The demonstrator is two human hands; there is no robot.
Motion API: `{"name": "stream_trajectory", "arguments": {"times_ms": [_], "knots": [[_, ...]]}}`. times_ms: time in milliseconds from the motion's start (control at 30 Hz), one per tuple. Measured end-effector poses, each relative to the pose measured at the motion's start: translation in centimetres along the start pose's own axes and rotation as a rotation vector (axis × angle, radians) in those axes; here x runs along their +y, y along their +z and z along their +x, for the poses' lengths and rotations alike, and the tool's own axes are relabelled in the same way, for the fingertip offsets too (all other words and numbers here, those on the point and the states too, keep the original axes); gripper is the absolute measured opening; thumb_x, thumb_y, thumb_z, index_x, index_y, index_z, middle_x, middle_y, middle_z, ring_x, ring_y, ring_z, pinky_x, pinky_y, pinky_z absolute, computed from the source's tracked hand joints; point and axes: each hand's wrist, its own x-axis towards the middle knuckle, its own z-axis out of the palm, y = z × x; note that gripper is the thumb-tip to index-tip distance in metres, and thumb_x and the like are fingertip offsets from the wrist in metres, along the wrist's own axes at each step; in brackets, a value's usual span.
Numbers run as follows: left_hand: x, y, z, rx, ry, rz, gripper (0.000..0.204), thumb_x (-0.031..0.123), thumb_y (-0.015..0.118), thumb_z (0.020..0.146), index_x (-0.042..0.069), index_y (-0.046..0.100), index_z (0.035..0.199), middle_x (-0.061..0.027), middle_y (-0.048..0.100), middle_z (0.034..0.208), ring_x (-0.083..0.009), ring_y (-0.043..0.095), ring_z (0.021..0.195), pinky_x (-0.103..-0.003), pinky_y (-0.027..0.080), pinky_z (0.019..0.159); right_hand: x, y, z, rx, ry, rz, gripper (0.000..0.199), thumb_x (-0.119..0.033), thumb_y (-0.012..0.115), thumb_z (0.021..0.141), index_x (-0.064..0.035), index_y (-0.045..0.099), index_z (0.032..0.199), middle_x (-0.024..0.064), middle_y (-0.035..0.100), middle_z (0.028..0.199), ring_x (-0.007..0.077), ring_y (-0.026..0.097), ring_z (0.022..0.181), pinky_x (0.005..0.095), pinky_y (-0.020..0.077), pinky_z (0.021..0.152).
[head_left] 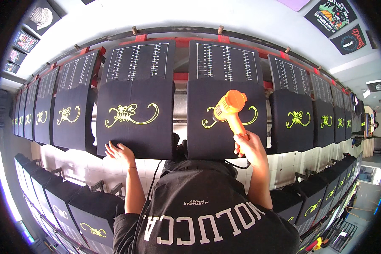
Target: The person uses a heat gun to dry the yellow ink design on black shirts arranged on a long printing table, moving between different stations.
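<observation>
My right hand (251, 147) is closed round the handle of an orange heat gun (233, 105). The gun is held over a black shirt (207, 142) on a printing board, its nozzle toward the yellow-green curly print and its body hiding the middle of that print. To the left, another black shirt (150, 137) lies on its own board with a similar swirl print (130, 116). My left hand (120, 153) rests at this shirt's near left edge, with its fingers apart and nothing in them.
Several more boards with printed black shirts run off to both sides, such as one at right (294, 135). White ruler marks show on their bare far ends. A dark rail (178, 29) runs behind. Another row of boards (93, 216) stands at lower left and lower right.
</observation>
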Motion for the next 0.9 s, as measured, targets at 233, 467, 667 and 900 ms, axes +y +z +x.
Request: {"name": "stream_trajectory", "arguments": {"times_ms": [233, 467, 667, 900], "knots": [[0.1, -0.2, -0.1, 0.001, -0.014, 0.05, 0.048, 0.021, 0.045, 0.093, 0.008, 0.046, 0.139, -0.0153, 0.037, 0.151, -0.0389, 0.027, 0.14, -0.048, 0.021, 0.115, -0.4, -1.1, 0.6, -0.002, -0.001, 0.002, 0.032, -0.031, 0.065, 0.092, -0.0019, 0.058, 0.102, 0.0003, 0.058, 0.073, 0.0078, 0.059, 0.059, 0.0215, 0.0476, 0.049], [0.3, 0.0, 0.0, 0.003, -0.042, 0.02, 0.047, 0.02, 0.047, 0.093, 0.008, 0.047, 0.138, -0.015, 0.036, 0.151, -0.0388, 0.025, 0.141, -0.049, 0.02, 0.115, -0.9, -1.1, 1.9, 0.02, -0.001, 0.002, 0.03, -0.031, 0.065, 0.092, -0.003, 0.057, 0.097, 0.0005, 0.058, 0.073, 0.009, 0.059, 0.059, 0.0215, 0.0472, 0.049], [0.4, 0.0, 0.1, 0.009, -0.044, 0.008, 0.047, 0.02, 0.048, 0.093, 0.008, 0.047, 0.138, -0.0145, 0.037, 0.151, -0.0383, 0.025, 0.141, -0.049, 0.019, 0.115, -1.9, -0.3, 2.5, -0.019, -0.034, -0.02, 0.029, -0.03, 0.065, 0.092, -0.0029, 0.057, 0.098, 0.0002, 0.057, 0.073, 0.0084, 0.059, 0.06, 0.0212, 0.0468, 0.05], [0.0, 0.2, 0.0, 0.014, -0.041, -0.004, 0.047, 0.02, 0.048, 0.092, 0.009, 0.047, 0.138, -0.0142, 0.037, 0.151, -0.0376, 0.025, 0.142, -0.048, 0.019, 0.116, -2.0, 0.1, 3.6, -0.073, -0.055, -0.033, 0.03, -0.031, 0.064, 0.092, -0.0027, 0.058, 0.1, -0.0005, 0.058, 0.073, 0.0081, 0.059, 0.06, 0.0212, 0.0466, 0.049]]}}
